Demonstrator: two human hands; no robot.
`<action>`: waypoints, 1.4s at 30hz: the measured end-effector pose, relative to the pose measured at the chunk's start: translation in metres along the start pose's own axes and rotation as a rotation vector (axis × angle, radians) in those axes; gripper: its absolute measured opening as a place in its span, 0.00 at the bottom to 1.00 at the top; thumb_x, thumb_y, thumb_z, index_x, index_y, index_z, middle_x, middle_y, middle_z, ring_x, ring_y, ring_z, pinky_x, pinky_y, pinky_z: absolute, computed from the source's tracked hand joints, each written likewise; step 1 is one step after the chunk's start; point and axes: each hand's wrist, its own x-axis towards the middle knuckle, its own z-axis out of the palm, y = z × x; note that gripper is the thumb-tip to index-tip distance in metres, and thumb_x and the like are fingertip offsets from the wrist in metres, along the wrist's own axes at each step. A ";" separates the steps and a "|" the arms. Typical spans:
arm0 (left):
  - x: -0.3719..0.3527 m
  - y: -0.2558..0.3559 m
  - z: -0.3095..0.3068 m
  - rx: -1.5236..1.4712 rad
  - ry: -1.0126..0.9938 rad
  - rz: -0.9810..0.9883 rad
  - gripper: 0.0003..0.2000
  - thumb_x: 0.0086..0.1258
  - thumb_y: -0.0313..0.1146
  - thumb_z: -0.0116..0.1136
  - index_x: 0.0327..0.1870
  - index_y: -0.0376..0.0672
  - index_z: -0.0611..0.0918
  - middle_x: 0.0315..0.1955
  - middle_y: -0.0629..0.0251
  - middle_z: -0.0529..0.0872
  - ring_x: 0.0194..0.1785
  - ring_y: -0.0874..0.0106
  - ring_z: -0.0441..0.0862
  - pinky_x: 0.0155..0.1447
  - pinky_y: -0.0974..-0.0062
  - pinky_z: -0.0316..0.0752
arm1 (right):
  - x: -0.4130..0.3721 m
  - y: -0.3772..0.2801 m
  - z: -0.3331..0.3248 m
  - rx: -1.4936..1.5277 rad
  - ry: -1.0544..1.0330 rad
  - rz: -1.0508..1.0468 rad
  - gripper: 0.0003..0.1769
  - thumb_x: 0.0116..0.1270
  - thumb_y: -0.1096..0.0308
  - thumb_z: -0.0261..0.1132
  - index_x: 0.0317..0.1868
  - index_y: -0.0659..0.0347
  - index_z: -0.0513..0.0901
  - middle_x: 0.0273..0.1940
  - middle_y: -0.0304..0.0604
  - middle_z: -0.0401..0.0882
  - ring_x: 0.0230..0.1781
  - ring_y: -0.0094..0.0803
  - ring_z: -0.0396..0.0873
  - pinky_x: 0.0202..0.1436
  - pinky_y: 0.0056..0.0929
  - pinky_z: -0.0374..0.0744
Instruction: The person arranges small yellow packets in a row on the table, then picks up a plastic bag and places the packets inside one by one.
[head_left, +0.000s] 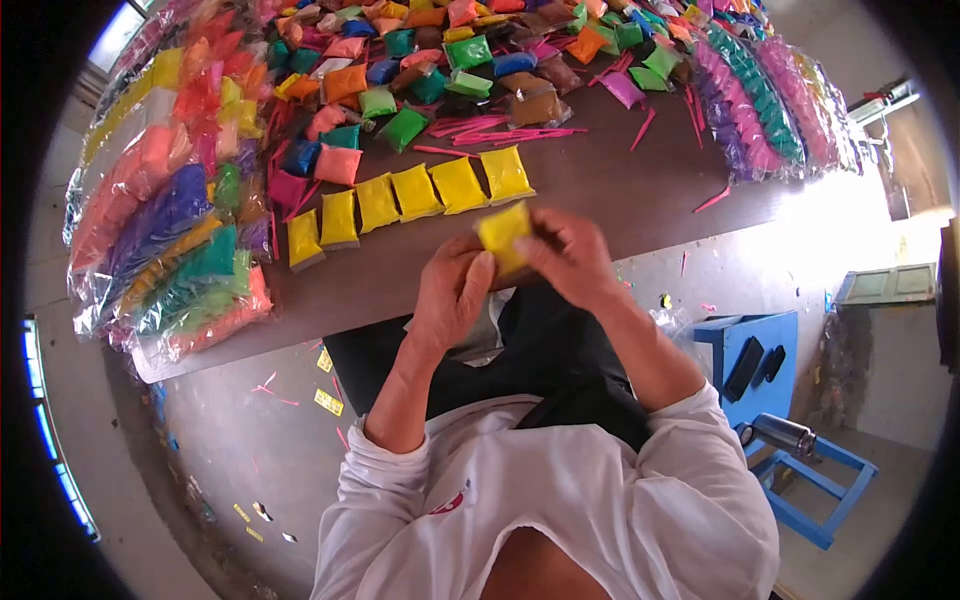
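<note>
A small yellow plastic packet (497, 232) is held between my two hands just over the front edge of the brown table (640, 205). My left hand (452, 292) grips its left lower side, thumb against it. Fingers of my right hand (572, 262) close on its right side; they are slightly blurred. Beyond my hands, several similar yellow packets (378, 203) lie side by side in a slanting row. Behind that row are pink plastic strips (480, 130) and a heap of loose packets in many colours (404, 130).
Clear bags of coloured packets (180, 230) are stacked along the table's left end. More long bags (750, 110) lie at the right end. A blue stool (745, 350) with dark objects on it and a metal flask (783, 434) are to my right. Scraps litter the floor.
</note>
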 end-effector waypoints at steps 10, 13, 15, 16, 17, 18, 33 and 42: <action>0.003 0.003 0.002 0.085 0.035 0.093 0.12 0.72 0.33 0.54 0.27 0.35 0.78 0.30 0.59 0.81 0.36 0.67 0.75 0.40 0.71 0.71 | 0.059 0.035 -0.049 -0.215 0.313 0.024 0.15 0.67 0.68 0.67 0.51 0.66 0.80 0.36 0.44 0.85 0.35 0.28 0.82 0.38 0.28 0.78; 0.003 0.005 0.002 0.087 0.057 0.123 0.10 0.71 0.30 0.55 0.29 0.34 0.79 0.31 0.59 0.82 0.37 0.66 0.76 0.41 0.70 0.72 | 0.064 0.037 -0.045 -0.423 0.278 0.061 0.15 0.64 0.69 0.68 0.50 0.62 0.80 0.39 0.48 0.84 0.36 0.38 0.83 0.40 0.34 0.79; 0.003 0.004 0.001 0.095 0.052 0.136 0.09 0.70 0.29 0.55 0.30 0.34 0.80 0.32 0.59 0.83 0.37 0.66 0.77 0.41 0.70 0.73 | 0.063 0.037 -0.037 -0.573 0.334 -0.030 0.15 0.62 0.68 0.68 0.49 0.60 0.80 0.40 0.48 0.83 0.37 0.42 0.83 0.42 0.36 0.79; 0.003 0.003 0.000 0.102 0.039 0.135 0.08 0.70 0.29 0.55 0.31 0.34 0.80 0.33 0.59 0.83 0.38 0.65 0.77 0.42 0.70 0.73 | 0.061 0.037 -0.034 -0.647 0.362 -0.076 0.15 0.62 0.68 0.69 0.48 0.59 0.80 0.40 0.48 0.82 0.38 0.43 0.82 0.43 0.37 0.79; 0.003 0.003 -0.001 0.110 0.024 0.136 0.08 0.70 0.29 0.56 0.32 0.34 0.80 0.33 0.59 0.83 0.38 0.65 0.78 0.42 0.69 0.73 | 0.060 0.036 -0.031 -0.649 0.388 -0.077 0.15 0.62 0.67 0.68 0.48 0.59 0.80 0.40 0.47 0.82 0.38 0.43 0.82 0.43 0.37 0.78; 0.003 0.003 -0.002 0.111 0.026 0.141 0.08 0.70 0.29 0.56 0.32 0.34 0.80 0.33 0.58 0.83 0.39 0.65 0.78 0.42 0.69 0.73 | 0.059 0.034 -0.029 -0.653 0.415 -0.078 0.15 0.62 0.67 0.68 0.48 0.59 0.80 0.39 0.47 0.81 0.39 0.43 0.82 0.44 0.38 0.78; 0.003 0.002 -0.001 0.111 0.041 0.151 0.10 0.70 0.30 0.56 0.29 0.34 0.78 0.32 0.57 0.82 0.37 0.63 0.77 0.41 0.68 0.73 | 0.062 0.029 -0.033 -0.638 0.399 -0.045 0.10 0.61 0.63 0.69 0.37 0.60 0.85 0.34 0.46 0.80 0.33 0.39 0.81 0.39 0.37 0.78; 0.005 0.008 -0.003 0.148 0.028 0.142 0.06 0.67 0.27 0.56 0.31 0.33 0.79 0.32 0.56 0.82 0.37 0.60 0.78 0.43 0.67 0.73 | 0.063 0.024 -0.016 -0.724 0.324 -0.157 0.11 0.57 0.63 0.73 0.33 0.59 0.82 0.32 0.45 0.78 0.32 0.44 0.79 0.37 0.41 0.77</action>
